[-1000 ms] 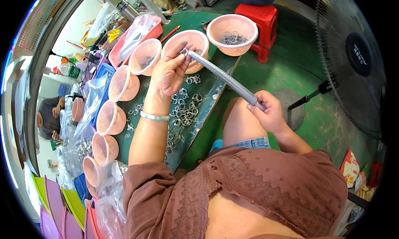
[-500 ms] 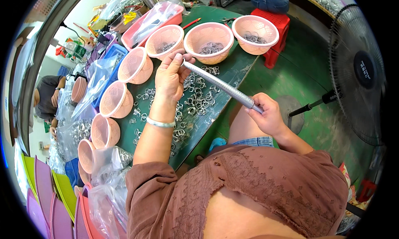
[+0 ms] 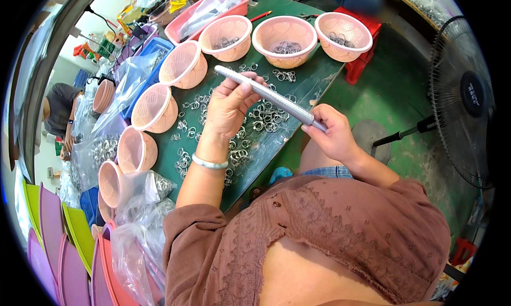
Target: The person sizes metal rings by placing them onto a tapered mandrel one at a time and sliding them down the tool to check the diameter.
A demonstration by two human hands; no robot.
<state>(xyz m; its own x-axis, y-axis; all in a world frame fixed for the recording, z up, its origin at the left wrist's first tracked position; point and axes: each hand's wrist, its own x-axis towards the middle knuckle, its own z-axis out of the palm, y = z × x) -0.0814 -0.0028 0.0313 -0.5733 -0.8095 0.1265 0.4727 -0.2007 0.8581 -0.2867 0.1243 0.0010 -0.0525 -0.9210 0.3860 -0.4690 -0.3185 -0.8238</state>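
A silver, tapered ring mandrel [image 3: 282, 101] with fine markings slants over the table's near right edge. My right hand [image 3: 334, 133] is closed around its thick handle end. The fingers of my left hand [image 3: 232, 105] are closed about the thin part, and the tip sticks out past them. Whether a ring sits on the mandrel under these fingers is hidden. Below and around my left hand, many loose silver rings [image 3: 269, 116] lie scattered on the dark green table [image 3: 255, 165].
Pink plastic baskets curve along the table's far and left sides; one basket [image 3: 285, 37] at the back holds rings. Clear plastic bags [image 3: 141, 237] lie at the lower left. A black fan [image 3: 463, 98] stands on the right, a red stool [image 3: 359, 50] behind. Another person [image 3: 61, 112] sits at far left.
My left fingers have gone from the mandrel's tip to farther down its thin part, so the tip now shows beyond them. My right hand keeps its hold. The view has shifted slightly.
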